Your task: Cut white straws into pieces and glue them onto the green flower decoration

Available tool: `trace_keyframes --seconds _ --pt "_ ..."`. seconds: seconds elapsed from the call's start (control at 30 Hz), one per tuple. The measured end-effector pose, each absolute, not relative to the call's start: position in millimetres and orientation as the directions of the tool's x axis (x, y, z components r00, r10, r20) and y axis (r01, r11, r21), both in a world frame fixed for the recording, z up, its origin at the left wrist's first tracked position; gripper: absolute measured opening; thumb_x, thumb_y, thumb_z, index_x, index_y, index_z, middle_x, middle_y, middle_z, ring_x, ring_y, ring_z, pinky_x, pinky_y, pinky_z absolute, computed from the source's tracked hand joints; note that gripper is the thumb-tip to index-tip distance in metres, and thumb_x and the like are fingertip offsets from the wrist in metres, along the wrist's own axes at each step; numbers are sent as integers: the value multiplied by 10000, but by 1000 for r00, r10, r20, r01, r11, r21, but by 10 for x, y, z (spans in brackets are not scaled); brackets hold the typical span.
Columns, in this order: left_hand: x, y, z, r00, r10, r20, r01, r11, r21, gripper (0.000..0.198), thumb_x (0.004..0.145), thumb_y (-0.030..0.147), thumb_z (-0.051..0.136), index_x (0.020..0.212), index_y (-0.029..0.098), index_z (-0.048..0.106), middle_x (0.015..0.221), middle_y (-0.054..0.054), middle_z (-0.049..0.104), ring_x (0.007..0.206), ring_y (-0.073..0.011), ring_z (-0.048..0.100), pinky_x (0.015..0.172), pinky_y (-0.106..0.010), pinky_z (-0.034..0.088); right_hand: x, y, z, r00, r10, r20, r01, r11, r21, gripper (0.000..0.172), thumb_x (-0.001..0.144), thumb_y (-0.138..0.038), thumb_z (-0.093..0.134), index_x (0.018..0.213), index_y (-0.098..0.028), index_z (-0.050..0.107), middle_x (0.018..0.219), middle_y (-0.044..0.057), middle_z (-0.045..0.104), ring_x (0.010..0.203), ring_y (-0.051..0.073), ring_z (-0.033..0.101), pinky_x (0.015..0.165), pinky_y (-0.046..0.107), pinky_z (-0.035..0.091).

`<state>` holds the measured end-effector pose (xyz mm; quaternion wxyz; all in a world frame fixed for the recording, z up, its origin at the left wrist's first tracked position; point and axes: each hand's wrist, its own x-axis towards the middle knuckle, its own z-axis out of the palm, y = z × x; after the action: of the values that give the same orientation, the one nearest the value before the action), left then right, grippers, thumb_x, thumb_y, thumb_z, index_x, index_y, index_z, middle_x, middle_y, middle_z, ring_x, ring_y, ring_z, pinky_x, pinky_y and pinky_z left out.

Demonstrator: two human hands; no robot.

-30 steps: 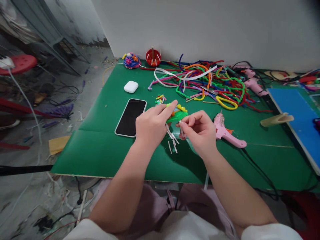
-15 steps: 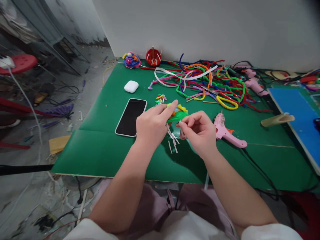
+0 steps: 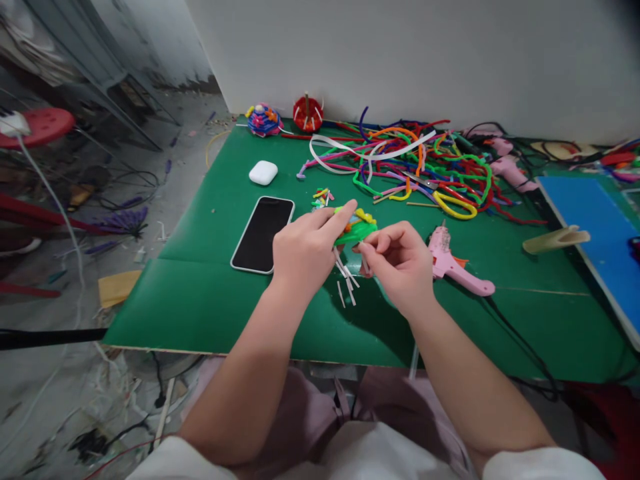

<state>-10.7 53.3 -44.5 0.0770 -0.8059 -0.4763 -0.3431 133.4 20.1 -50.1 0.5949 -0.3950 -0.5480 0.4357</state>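
Note:
My left hand [image 3: 307, 248] is closed around a small pipe-cleaner craft piece [image 3: 359, 231] in green, yellow and orange. Its fingers cover the piece's left side. At the piece's lower right edge, my right hand [image 3: 400, 260] pinches a short white strip [image 3: 365, 265] between thumb and fingers; the strip's top meets or nearly meets the green edge. Several short white strips [image 3: 349, 283] lie on the table just below the piece. A pink glue gun [image 3: 457, 270] rests to the right of my right hand.
On the green table [image 3: 200, 287], a phone [image 3: 263, 235] and a white earbud case [image 3: 263, 173] lie left. Behind are a pipe-cleaner heap [image 3: 425, 157], yellow-handled scissors [image 3: 455, 205], a blue-and-pink craft dome [image 3: 264, 120] and a red one [image 3: 307, 115]. A blue board [image 3: 590, 227] is right.
Hardly anything differs. Both hands keep their place on the craft piece, with only a very slight shift of the right fingertips at its edge.

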Motion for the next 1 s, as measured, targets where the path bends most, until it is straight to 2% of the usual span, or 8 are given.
trace_keyframes --seconds 0.57,0.8,1.0 --pt "-130 548 -435 288 751 594 822 -512 249 419 803 184 545 1217 244 575 1035 -7 695 838 -140 636 660 -224 428 1333 173 -449 14 964 265 -133 265 -955 159 801 -165 605 760 -226 463 717 -46 568 510 68 555 447 213 458" --pt "-188 561 -418 258 766 589 818 -498 288 431 801 184 542 1226 248 562 1062 -24 685 896 -162 632 680 -238 442 1345 175 -459 15 981 194 -32 195 -980 67 815 -277 603 834 -223 568 723 -30 611 548 82 591 425 186 479" --pt "-229 564 -380 262 749 608 831 -496 253 445 795 169 532 1233 240 558 1083 -31 676 919 -168 624 722 -246 452 1342 189 -466 -29 990 138 40 139 -990 168 827 -355 579 874 -207 643 721 -19 642 542 78 582 451 188 489"
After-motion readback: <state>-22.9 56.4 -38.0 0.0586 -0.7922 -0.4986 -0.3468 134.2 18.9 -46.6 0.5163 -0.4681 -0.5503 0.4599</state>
